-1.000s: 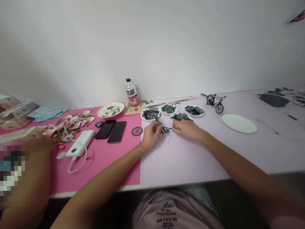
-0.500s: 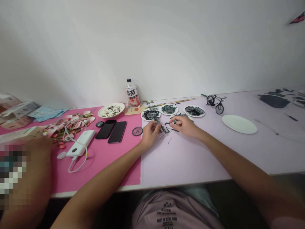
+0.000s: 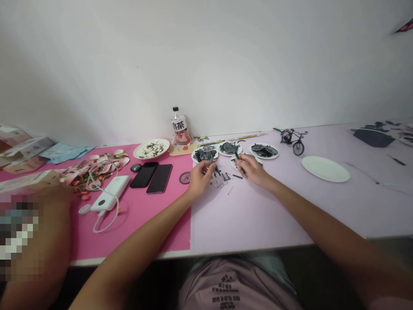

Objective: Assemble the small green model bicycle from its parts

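Observation:
My left hand point(image 3: 201, 180) is closed, thumb and fingers pinched together at the edge of the pale purple tabletop, over a small dark green model bicycle part point(image 3: 217, 171) that is partly hidden by the fingers. My right hand point(image 3: 254, 170) grips a slim dark green piece point(image 3: 240, 163), held upright and a little tilted; its exact kind is too small to tell. Between the hands lie small dark parts point(image 3: 226, 177), a short black rod point(image 3: 238, 176) and a thin pin point(image 3: 230, 190). A loose spoked wheel point(image 3: 185, 178) rests left of my left hand.
Behind the hands stand plates of wheels point(image 3: 204, 154), green parts point(image 3: 229, 148) and dark parts point(image 3: 263, 150). An assembled model bicycle point(image 3: 293, 141) and a white plate point(image 3: 325, 168) are at right. Phones point(image 3: 159, 178), a power bank point(image 3: 110, 193), a bottle point(image 3: 180, 127) and another person's arm point(image 3: 48, 228) are left.
My right hand has swapped a small black curved part for the slim green piece. My left hand's fingers have shifted and less green shows in them.

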Tool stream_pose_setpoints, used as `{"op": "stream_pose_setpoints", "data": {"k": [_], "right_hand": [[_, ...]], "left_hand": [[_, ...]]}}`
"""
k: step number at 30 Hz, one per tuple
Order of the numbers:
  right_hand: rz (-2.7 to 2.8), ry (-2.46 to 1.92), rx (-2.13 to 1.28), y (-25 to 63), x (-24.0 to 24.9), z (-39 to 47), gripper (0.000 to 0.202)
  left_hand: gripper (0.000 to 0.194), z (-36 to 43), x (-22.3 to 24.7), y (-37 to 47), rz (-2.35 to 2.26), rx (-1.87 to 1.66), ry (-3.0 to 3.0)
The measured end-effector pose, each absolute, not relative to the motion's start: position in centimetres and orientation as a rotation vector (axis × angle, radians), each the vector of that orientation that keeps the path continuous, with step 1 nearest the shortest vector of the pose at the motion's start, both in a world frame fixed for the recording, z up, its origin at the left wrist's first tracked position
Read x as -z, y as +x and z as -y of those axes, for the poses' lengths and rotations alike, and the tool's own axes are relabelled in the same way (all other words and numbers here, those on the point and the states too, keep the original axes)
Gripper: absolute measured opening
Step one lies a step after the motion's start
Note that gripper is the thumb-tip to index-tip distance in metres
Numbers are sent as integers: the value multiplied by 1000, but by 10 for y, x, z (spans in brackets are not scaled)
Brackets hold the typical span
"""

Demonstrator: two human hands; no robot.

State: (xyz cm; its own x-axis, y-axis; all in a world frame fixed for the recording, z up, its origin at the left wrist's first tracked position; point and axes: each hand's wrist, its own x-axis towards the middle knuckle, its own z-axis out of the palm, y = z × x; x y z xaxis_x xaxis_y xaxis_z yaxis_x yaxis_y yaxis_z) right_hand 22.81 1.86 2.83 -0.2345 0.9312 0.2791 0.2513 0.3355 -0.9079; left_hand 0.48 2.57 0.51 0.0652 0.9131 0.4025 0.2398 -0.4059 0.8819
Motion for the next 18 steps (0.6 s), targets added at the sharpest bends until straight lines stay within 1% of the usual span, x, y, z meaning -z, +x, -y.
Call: {"op": "stream_pose_setpoints", "data": {"k": [3,6,8,12,14,17,18], "right_hand": [[1815,-1039,-836,224,-23,-16,20],[1928,-1031,-547,220,-20,-12,11],[1963,-1027,-428,217,-19,-9,12],[2055,-1051,-470,209,-14,-3,14],[2090,-1137,-389,204,-8,-1,24],[2135,-1270,-157,195,3,-1,15],[2110,-1285,-129,193,6,-1,15]], "left_hand": [[35,-26,-7,7,-1144,-1384,1664],[39,-26,-9,9,-1118,-1403,1609],[41,-25,-10,10,-1102,-1414,1593],[43,-24,-14,13,-1067,-1432,1538],[44,-22,-14,14,-1060,-1430,1504],[46,-19,-16,16,-1037,-1439,1465],[46,-17,-17,17,-1025,-1445,1456]]}}
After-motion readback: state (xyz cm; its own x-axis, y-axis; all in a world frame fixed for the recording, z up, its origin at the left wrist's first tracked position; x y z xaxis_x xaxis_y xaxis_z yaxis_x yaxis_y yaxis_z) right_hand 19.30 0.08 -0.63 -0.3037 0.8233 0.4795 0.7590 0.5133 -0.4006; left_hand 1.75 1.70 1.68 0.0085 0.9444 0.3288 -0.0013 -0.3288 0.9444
